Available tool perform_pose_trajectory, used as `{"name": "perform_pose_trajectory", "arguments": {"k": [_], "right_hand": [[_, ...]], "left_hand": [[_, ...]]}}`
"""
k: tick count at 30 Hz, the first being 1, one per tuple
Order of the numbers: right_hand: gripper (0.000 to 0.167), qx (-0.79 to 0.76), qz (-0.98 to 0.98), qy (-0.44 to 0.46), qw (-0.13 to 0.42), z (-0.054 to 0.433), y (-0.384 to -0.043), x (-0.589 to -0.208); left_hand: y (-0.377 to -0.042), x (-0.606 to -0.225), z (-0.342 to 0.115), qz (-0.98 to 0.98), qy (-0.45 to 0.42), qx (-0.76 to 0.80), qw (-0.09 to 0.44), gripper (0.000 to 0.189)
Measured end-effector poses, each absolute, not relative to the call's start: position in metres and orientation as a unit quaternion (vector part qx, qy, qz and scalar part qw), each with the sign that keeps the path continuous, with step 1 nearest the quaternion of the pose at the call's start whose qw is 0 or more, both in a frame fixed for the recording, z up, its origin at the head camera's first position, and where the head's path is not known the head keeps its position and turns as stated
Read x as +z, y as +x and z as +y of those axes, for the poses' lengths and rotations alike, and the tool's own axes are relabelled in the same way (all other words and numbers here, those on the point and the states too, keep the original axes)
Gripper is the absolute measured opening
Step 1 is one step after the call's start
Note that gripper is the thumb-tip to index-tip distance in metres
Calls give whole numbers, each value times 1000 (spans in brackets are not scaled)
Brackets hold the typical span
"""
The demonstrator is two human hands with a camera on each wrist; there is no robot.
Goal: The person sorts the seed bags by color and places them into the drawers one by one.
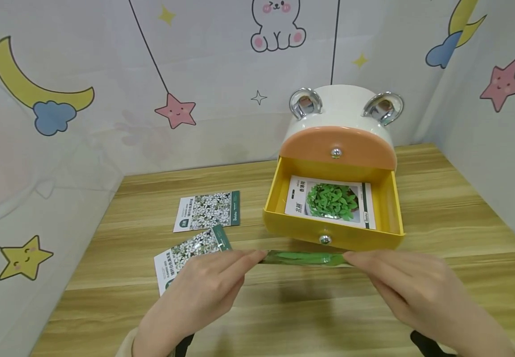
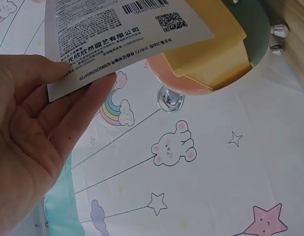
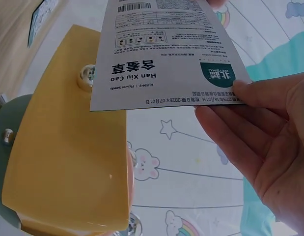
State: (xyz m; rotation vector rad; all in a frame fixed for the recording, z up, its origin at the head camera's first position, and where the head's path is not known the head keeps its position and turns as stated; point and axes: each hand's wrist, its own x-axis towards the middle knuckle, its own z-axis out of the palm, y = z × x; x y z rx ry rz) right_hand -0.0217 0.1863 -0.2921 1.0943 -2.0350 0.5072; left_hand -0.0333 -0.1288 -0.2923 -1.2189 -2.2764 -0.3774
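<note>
Your left hand (image 1: 205, 285) and right hand (image 1: 418, 282) each pinch one end of a seed packet (image 1: 306, 258) (marked "Han Xiu Cao"), above the desk (image 1: 462, 223), on the near side of the yellow drawer (image 1: 364, 239). Two white-flowered packets (image 1: 212, 210) lie at the left.

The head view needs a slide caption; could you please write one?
Left hand and right hand hold a seed packet before an open yellow drawer.
</note>
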Motion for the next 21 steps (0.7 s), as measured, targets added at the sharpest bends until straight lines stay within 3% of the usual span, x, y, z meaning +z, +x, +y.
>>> {"name": "perform_pose_trajectory", "arguments": {"k": [10,21], "right_hand": [[32,215,-773,436,407,197,-22,-290],[26,227,-781,425,399,237,-35,-329]], "left_hand": [[-35,-283,-118,-823,-459,-126,309,34],[-42,-278,-103,-802,-451,-107,377,30]]}}
